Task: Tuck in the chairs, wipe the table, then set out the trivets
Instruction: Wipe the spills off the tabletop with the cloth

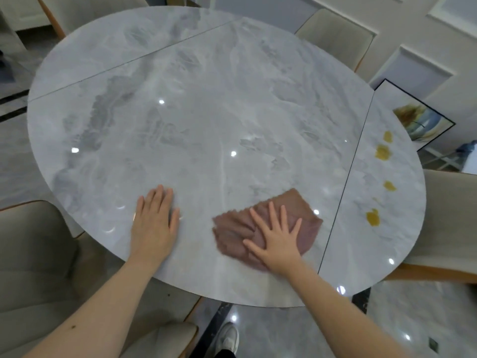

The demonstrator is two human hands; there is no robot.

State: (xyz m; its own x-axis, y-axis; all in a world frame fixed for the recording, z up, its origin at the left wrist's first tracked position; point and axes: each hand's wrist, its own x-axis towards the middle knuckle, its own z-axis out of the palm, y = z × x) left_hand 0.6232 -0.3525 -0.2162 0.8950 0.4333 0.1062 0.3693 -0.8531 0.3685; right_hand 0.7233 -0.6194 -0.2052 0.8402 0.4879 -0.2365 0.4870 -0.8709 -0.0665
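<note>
A round grey marble table (196, 104) fills the view. A brown cloth (304, 215) lies flat near its front edge, right of centre. My right hand (276, 239) presses on the cloth with fingers spread and straight. My left hand (154, 220) rests flat on the bare tabletop to the left of the cloth, fingers together. Several yellow-brown stains (382, 151) dot the right leaf of the table, apart from the cloth. Beige chairs stand around the table: one at the front left (33, 254), one at the right (451, 218), one at the back right (335, 37).
A framed picture (418, 117) leans against the wall at the right. Another chair back (85, 11) shows at the far left. My shoe (228, 337) stands on the glossy tiled floor below the table's front edge. No trivets are in view.
</note>
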